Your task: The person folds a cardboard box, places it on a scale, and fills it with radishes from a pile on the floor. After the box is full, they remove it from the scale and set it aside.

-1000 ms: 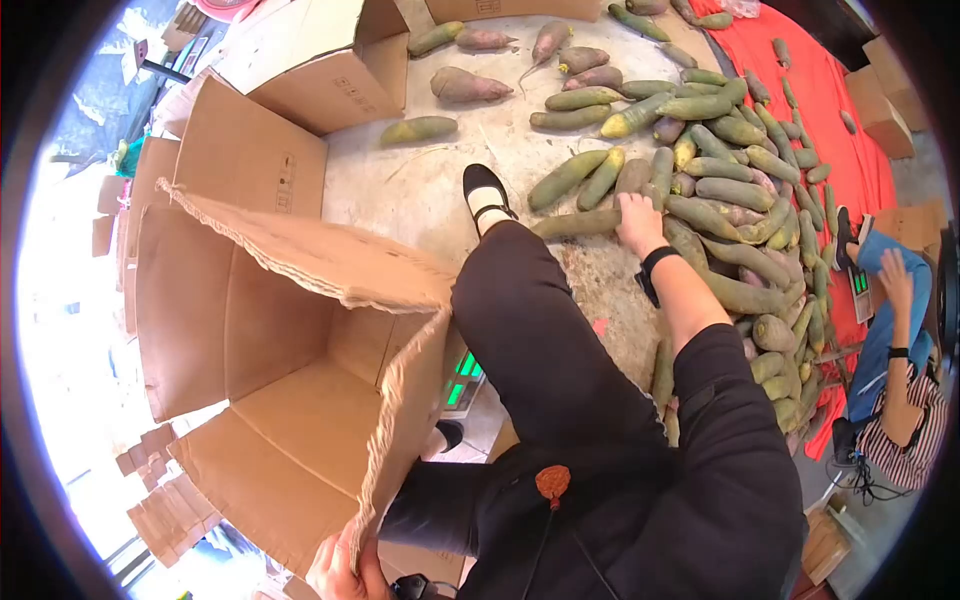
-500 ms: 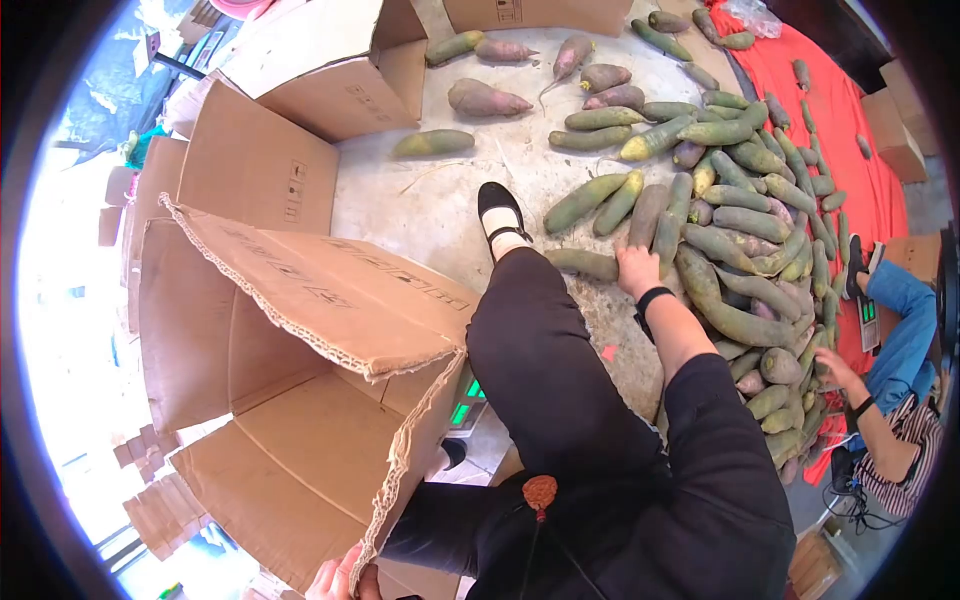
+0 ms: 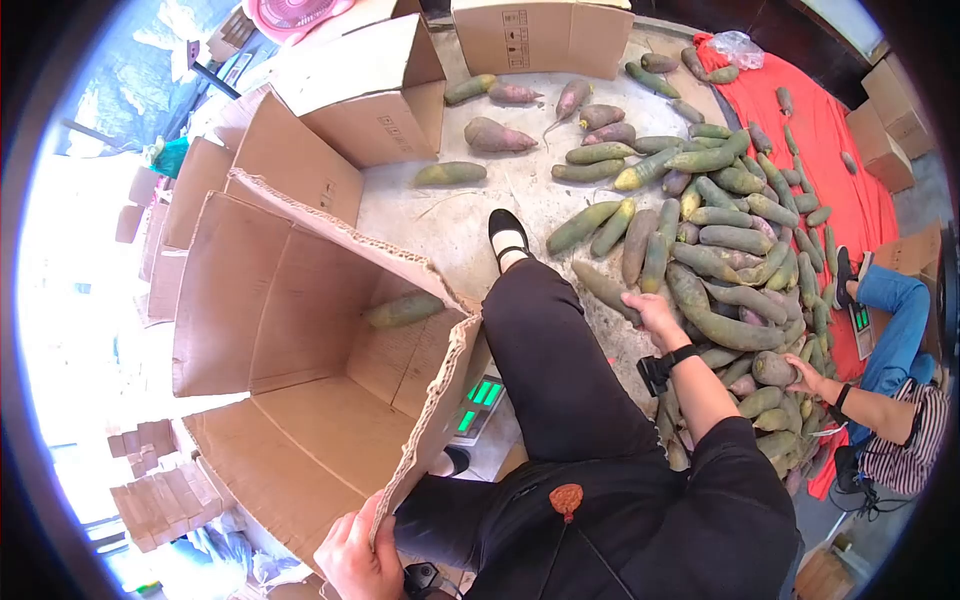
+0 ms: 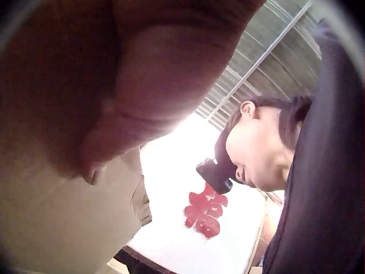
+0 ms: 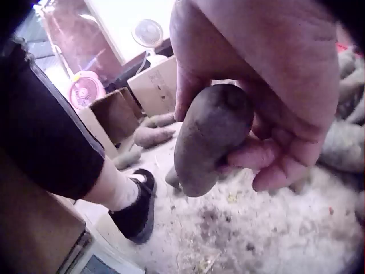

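Observation:
In the head view my left hand grips the torn edge of a large open cardboard box, thumb on one side and fingers on the other. In the left wrist view that hand is dark and close against the cardboard. A green radish lies inside the box. My right hand holds one end of a long green radish beside the pile. The right wrist view shows its blunt end between the thumb and curled fingers.
Many radishes are heaped on the floor and red sheet. Another person's hand grips a round radish. A scale with green digits sits beside the box. More boxes and a pink fan stand at the back.
My right hand has drawn the radish back toward me, and it now slants. The box flap has shifted, revealing the radish inside. The other person's hand has reached the pile and gripped a radish.

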Demonstrator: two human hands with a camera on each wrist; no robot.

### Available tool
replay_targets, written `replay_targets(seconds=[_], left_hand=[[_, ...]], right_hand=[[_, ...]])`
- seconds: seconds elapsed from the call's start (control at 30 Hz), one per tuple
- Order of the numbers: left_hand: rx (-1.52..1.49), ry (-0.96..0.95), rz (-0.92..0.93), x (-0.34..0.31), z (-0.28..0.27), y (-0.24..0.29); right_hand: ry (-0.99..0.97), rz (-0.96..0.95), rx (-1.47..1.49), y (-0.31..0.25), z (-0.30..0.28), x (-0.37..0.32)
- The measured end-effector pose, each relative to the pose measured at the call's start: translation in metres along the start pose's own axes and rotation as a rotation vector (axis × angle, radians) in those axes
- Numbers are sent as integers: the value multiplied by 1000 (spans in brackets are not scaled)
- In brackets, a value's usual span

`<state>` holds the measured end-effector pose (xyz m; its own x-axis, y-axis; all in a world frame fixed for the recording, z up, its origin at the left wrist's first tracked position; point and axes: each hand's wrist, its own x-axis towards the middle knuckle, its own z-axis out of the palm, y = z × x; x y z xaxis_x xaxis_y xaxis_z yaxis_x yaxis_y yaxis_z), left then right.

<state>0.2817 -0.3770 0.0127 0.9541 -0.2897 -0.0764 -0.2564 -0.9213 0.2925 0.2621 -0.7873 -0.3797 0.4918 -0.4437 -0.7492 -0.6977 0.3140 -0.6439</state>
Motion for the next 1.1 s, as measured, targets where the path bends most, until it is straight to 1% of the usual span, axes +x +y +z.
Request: replay_targets(seconds=[0.03, 0.1, 0.17, 0.23, 0.27, 0.33, 0.37, 0.43, 0.5, 0.57, 0.6, 0.63, 0.7, 0.77, 0.8, 0.83, 0.93, 0.97, 1.03, 1.07, 1.1], left_hand=[[-2, 11, 6, -2, 0, 1], [51, -12, -15, -5, 1, 3], [50, 4, 20, -7, 2, 4], [54, 14, 61, -7, 3, 6], [68, 8, 42, -9, 3, 8], [85, -7, 33, -12, 4, 8], [99, 22, 42, -12, 6, 7], [113, 41, 60, -14, 8, 8], [136, 38, 12, -15, 8, 10], [134, 18, 0, -15, 8, 11], [127, 7, -19, -15, 8, 12], [130, -1, -9, -14, 8, 11], [68, 37, 7, -15, 11, 7], [64, 30, 0, -16, 10, 7], [54, 34, -16, -15, 10, 6], [54, 26, -14, -16, 11, 5], [8, 28, -34, -17, 12, 0], [30, 35, -29, -17, 13, 0], [53, 29, -24, -17, 13, -2], [69, 31, -23, -17, 13, -3], [84, 34, -24, -17, 13, -3]], right_hand=[[2, -12, 4, -17, -2, -11], [15, -323, 94, -51, -3, -39], [-24, -518, 76, -105, -2, -83], [-86, -701, 119, -154, 5, -126], [-132, -784, 143, -177, 10, -150], [-213, -968, 148, -212, 26, -190], [-245, -1072, 128, -226, 35, -207], [-405, -1071, 63, -250, 52, -247], [-229, -1661, -67, -267, 85, -258], [-332, -1802, -142, -276, 118, -272], [-302, -1849, -288, -276, 133, -279], [-272, -1890, -436, -273, 147, -285], [-328, -1888, -688, -261, 169, -291], [-357, -1900, -952, -247, 181, -290], [-444, -1865, -881, -249, 174, -291], [-443, -1857, -881, -249, 169, -288], [-455, -1800, -82, -246, 149, -270], [-372, -1801, 30, -244, 140, -261], [-226, -1672, 40, -237, 111, -236], [-160, -1579, -18, -229, 95, -224], [-153, -1448, -18, -220, 82, -208]])
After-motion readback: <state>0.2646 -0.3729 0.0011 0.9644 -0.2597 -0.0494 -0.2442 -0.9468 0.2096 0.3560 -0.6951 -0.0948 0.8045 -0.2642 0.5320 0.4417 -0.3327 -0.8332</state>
